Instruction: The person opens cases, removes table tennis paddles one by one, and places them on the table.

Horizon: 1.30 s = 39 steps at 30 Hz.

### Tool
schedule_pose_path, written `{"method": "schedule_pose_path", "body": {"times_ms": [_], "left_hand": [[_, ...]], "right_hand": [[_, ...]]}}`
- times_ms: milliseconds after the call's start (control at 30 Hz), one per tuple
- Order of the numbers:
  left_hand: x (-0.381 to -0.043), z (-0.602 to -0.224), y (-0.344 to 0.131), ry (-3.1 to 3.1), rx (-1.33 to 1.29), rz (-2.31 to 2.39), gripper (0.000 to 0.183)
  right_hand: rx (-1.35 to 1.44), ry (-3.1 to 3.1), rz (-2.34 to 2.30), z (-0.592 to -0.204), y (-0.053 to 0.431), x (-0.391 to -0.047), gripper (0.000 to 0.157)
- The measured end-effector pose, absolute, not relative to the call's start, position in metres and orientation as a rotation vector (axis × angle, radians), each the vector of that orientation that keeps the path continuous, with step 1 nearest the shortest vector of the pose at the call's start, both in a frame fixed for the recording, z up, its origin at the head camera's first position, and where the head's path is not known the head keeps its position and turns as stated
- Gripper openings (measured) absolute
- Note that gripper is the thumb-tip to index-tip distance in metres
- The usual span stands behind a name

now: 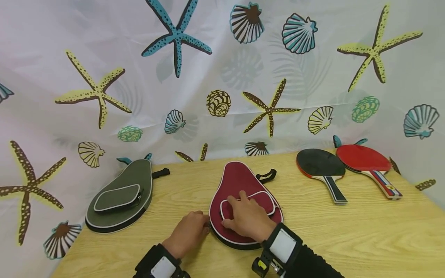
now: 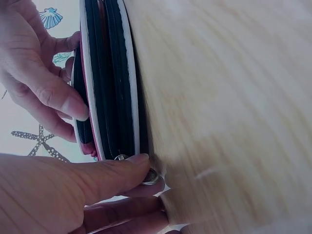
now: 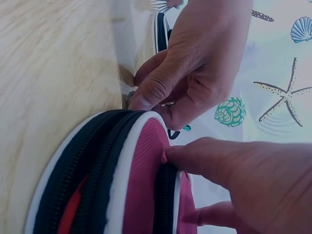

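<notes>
- Table (image 1: 333, 239) in view, and near its middle we have the red case (image 1: 238, 179), flat, narrow end pointing far.
- Down at its near left edge, our left hand (image 1: 189, 233) has the metal pull (image 2: 152, 176) pinched between thumb and finger!
- Round the side we spot the zip (image 3: 80, 168), its two rows parted, with a strip of red showing between them.
- Over to our right hand (image 1: 252, 218): fingers spread, not clenched, their tips resting on the case around the pocket (image 1: 265, 201).
- Far right of the case, a black strap (image 1: 267, 176) loops out onto the wood.
- Away to the left we see the green case (image 1: 133, 172), well apart, lying pocket up.
- And far right, the black bat (image 1: 321, 162) lies just beside the red bat (image 1: 363, 157), handles towards us.
</notes>
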<state>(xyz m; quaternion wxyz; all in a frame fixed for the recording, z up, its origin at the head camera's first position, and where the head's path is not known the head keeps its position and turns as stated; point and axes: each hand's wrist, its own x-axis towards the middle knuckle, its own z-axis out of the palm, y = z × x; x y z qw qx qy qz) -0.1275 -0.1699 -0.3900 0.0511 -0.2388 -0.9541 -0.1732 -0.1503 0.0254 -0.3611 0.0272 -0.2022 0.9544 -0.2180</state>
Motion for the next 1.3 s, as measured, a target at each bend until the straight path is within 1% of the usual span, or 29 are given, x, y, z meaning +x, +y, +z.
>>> {"method": "schedule_pose_path", "body": {"times_ms": [267, 533, 833, 1300], "left_hand": [[-0.126, -0.390, -0.166, -2.888, -0.717, -0.504, 0.016], [-0.126, -0.391, -0.165, -2.866, -0.714, -0.498, 0.019], [-0.126, -0.391, -0.164, -2.867, -0.710, -0.495, 0.020], [-0.129, -0.390, -0.158, -2.868, -0.668, -0.495, 0.021]], "right_hand": [[-0.672, 2.865, -0.736, -0.357, 0.036, -0.150, 0.064], [-0.825, 2.813, -0.726, -0.359, 0.048, -0.153, 0.063], [-0.923, 2.747, -0.735, -0.360, 0.058, -0.158, 0.061], [-1.055, 2.610, -0.730, -0.356, 0.078, -0.170, 0.050]]}}
